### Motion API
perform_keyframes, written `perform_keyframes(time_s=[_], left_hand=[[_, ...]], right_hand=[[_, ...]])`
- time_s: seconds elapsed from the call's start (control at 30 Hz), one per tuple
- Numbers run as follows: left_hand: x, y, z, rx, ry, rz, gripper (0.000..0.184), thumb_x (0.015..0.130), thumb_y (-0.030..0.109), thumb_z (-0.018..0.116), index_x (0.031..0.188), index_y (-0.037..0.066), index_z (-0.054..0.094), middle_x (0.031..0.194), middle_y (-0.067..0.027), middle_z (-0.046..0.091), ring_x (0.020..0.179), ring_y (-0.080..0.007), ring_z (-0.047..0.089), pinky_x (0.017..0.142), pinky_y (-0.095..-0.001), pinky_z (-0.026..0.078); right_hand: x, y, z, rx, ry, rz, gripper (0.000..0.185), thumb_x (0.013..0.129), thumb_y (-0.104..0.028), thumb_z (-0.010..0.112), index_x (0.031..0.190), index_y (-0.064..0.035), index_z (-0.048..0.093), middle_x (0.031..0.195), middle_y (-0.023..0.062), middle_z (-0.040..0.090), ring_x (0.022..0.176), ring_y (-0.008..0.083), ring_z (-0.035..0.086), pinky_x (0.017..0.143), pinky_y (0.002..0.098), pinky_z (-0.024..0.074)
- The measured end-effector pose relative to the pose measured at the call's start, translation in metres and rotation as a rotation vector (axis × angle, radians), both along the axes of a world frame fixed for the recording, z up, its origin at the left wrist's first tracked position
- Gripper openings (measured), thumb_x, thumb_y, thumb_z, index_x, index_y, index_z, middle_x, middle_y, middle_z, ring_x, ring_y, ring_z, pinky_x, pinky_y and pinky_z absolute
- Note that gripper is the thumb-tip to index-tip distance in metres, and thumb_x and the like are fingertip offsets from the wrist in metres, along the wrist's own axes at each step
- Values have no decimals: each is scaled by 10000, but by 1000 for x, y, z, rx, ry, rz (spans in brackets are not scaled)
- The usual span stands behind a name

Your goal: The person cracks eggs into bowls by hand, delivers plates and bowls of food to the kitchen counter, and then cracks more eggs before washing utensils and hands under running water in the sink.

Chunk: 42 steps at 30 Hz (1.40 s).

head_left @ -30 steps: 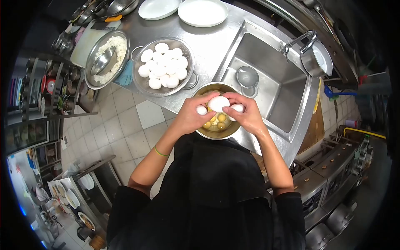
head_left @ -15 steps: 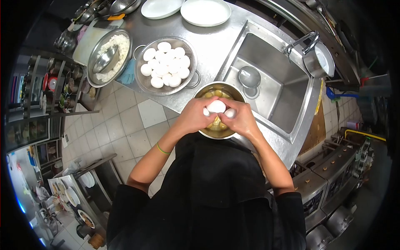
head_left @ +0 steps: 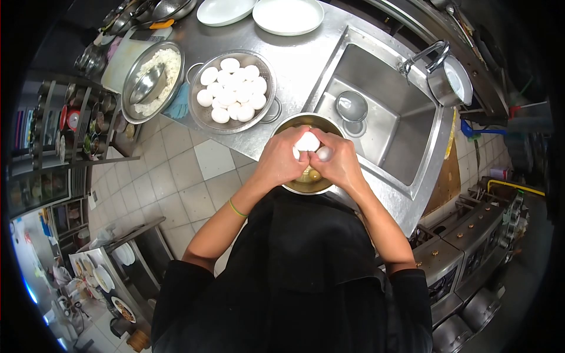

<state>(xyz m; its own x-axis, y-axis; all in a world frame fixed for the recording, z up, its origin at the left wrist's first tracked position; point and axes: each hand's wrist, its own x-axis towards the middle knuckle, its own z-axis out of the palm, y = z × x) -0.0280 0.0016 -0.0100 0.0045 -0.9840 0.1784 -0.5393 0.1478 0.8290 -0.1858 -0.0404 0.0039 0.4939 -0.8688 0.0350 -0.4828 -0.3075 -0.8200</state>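
Note:
My left hand [head_left: 281, 159] and my right hand [head_left: 342, 162] meet over a steel bowl [head_left: 299, 190], their fingers closed round a white egg [head_left: 307, 141]. Both thumbs press at its near side; whether the shell is split I cannot tell. A second white egg [head_left: 323, 154] sits tucked in my right hand, and a smaller bit of white shows under my left fingers. Below them, the bowl contains raw egg with yolks [head_left: 314, 175], largely hidden by my hands. To the left, a colander [head_left: 197, 112] holds many whole white eggs [head_left: 235, 91].
A steel sink [head_left: 406, 138] with a round strainer [head_left: 352, 107] lies right of the bowl. Beyond it are a faucet [head_left: 421, 59] and a pot [head_left: 448, 82]. At left stands a bowl of white crumbly food [head_left: 168, 65] beside a blue cloth [head_left: 178, 103]. White plates [head_left: 288, 16] lie at the back.
My fingers and thumbs have drawn in round the egg, covering more of it and more of the yolks. My left wrist has shifted slightly right.

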Motion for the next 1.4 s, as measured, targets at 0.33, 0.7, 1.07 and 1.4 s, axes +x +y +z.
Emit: perform_keyframes(time_s=[0.33,0.7,1.07,1.4], left_hand=[[27,-2,27,20,-148,-118,577,710,80,649,1262,49,485,1073,-181,609,946,-370,589,780,-399,484],[19,-21,15,233,422,-28,550,823,148,635,1319,32,427,1013,-63,598,848,-175,580,783,-291,463],[27,8,16,545,1123,-123,475,799,47,544,1251,42,398,1141,-108,520,1069,-207,526,868,-350,469],[22,21,10,534,905,-70,491,827,-18,566,1305,-31,454,1148,-106,589,963,-129,588,782,-245,495]], right_hand=[[-20,-13,28,-407,219,228,522,684,0,650,1181,-149,596,998,54,618,786,259,619,680,345,512],[-72,-29,18,99,-328,-181,429,716,-64,715,1136,-66,628,1043,92,645,902,141,593,809,278,462],[-377,-169,123,-568,305,-1032,719,760,-369,704,1339,-44,428,843,153,657,831,223,649,749,289,479],[-274,-64,9,411,-692,-865,373,881,-181,581,1193,11,514,853,56,616,713,153,613,611,251,502]])
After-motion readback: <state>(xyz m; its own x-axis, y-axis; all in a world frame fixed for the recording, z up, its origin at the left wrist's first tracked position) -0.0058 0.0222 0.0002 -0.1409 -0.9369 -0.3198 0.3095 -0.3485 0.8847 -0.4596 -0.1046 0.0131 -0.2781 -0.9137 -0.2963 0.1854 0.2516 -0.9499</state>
